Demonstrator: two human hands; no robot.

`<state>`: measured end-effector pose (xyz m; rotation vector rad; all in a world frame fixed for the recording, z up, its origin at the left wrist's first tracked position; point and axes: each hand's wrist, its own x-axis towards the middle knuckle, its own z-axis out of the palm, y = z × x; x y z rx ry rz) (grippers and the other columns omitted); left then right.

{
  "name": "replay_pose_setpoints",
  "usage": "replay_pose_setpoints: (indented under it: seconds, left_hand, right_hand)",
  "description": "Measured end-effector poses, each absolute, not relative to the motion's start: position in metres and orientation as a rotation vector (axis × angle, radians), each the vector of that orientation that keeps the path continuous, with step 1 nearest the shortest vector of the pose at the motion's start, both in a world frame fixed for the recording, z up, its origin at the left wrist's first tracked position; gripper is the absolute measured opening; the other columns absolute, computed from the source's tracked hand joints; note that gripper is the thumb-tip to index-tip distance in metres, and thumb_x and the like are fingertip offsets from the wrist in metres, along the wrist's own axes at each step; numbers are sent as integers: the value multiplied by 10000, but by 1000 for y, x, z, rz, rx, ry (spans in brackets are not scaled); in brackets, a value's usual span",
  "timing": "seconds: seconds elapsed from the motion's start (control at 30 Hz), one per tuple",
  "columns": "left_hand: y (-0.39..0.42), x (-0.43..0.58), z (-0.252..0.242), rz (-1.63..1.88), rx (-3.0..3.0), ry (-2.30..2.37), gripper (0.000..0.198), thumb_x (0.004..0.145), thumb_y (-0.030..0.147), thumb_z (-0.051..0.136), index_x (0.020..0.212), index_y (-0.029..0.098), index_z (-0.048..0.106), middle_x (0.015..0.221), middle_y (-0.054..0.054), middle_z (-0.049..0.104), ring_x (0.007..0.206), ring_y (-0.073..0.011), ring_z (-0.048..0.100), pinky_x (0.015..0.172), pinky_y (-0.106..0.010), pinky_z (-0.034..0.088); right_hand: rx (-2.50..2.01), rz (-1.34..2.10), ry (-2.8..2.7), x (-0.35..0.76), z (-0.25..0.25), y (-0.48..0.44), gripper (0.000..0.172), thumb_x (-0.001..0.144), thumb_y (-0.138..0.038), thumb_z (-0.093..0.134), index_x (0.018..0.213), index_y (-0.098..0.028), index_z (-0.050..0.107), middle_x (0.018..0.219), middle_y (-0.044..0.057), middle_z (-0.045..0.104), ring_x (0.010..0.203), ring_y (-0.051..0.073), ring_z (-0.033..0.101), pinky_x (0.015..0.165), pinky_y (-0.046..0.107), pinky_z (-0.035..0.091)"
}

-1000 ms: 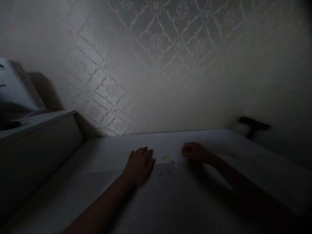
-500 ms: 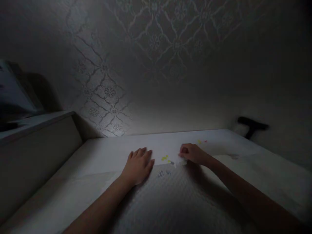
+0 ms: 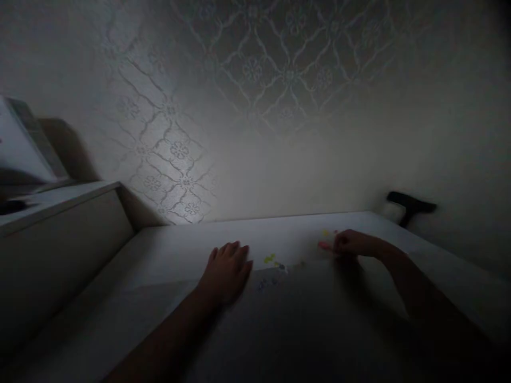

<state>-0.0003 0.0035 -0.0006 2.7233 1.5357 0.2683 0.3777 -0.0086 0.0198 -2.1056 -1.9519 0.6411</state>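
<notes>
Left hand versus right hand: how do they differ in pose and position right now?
The left hand lies flat, palm down, fingers together on the white surface; the right hand is curled, fingers bent toward small coloured bits. The left hand sits left of the yellow bits; the right hand is farther right and nearer the wall. Whether the right hand pinches anything is too dim to tell. Both rest on the same surface.

yellow bits | tiny, loose, flat on table | pink-yellow bits | farther right, near wall
</notes>
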Motion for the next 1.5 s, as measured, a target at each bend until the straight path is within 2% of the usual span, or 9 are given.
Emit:
replay_pose_setpoints:
  seconds: [0.13, 0.23, 0.33, 0.47, 0.67, 1.07, 1.2, 1.33, 1.5]
  left_hand:
    - [4, 0, -2, 294, 2738, 1522, 488, 973, 408, 318, 1385, 196, 470, 1445, -161, 460, 1346, -312, 401, 1097, -558, 303]
    - [4, 0, -2, 289, 2737, 1523, 486, 973, 407, 316, 1382, 197, 472, 1446, -160, 459, 1344, -309, 405, 1098, -553, 303]
    - [4, 0, -2, 284, 2730, 1525, 490, 974, 408, 312, 1387, 193, 468, 1450, -158, 453, 1348, -307, 399, 1101, -550, 299]
    - [4, 0, -3, 288, 2730, 1537, 491, 976, 417, 309, 1391, 205, 465, 1451, -148, 454, 1346, -304, 399, 1104, -553, 294]
    - [4, 0, -3, 289, 2731, 1525, 494, 976, 415, 305, 1392, 200, 461, 1446, -151, 458, 1340, -307, 407, 1102, -548, 298]
    - [4, 0, -1, 263, 2729, 1544, 484, 974, 409, 319, 1384, 200, 468, 1453, -148, 455, 1342, -301, 410, 1102, -531, 311]
    - [4, 0, -2, 291, 2734, 1533, 485, 974, 413, 317, 1381, 200, 474, 1440, -153, 467, 1339, -303, 413, 1096, -538, 317]
    - [5, -1, -3, 289, 2751, 1529, 486, 975, 414, 305, 1379, 204, 475, 1441, -149, 466, 1332, -304, 415, 1090, -538, 320]
    - [4, 0, -2, 282, 2755, 1532, 497, 974, 417, 306, 1387, 192, 467, 1430, -152, 477, 1325, -303, 424, 1090, -523, 324]
  right_hand:
    - [-2352, 218, -1719, 393, 10, 0, 116, 760, -244, 619, 692, -183, 690, 800, 85, 709, 778, 230, 668, 673, 288, 463]
    - [-2417, 66, -1614, 399, 3, 4, 175, 827, -240, 555, 787, -169, 710, 950, 140, 712, 884, 254, 675, 720, 302, 463]
    - [-2427, -13, -1574, 399, 0, 6, 214, 866, -269, 521, 825, -175, 709, 963, 136, 716, 908, 253, 675, 723, 300, 464]
    - [-2413, -47, -1575, 390, 7, 5, 199, 846, -337, 564, 847, -191, 699, 918, 105, 726, 851, 251, 677, 688, 305, 468]
    - [-2125, 404, -1897, 364, 16, -5, 302, 786, -497, 619, 833, -206, 681, 733, 51, 713, 677, 206, 663, 625, 284, 472]
    - [-2289, 11, -1764, 335, 11, 4, 237, 870, -357, 571, 989, -174, 662, 887, 90, 721, 841, 232, 674, 731, 306, 478]
    - [-1892, -118, -1976, 308, 9, -5, 199, 872, -233, 515, 971, -172, 678, 933, 92, 716, 876, 224, 659, 803, 332, 482]
    - [-1327, 3, -2289, 260, 13, -25, 303, 903, -197, 435, 1086, -185, 676, 1111, 108, 700, 1037, 223, 624, 929, 379, 464]
    - [-1196, 62, -2567, 227, 20, -42, 358, 917, -197, 419, 1188, -178, 652, 1224, 124, 665, 1130, 247, 592, 1015, 445, 422]
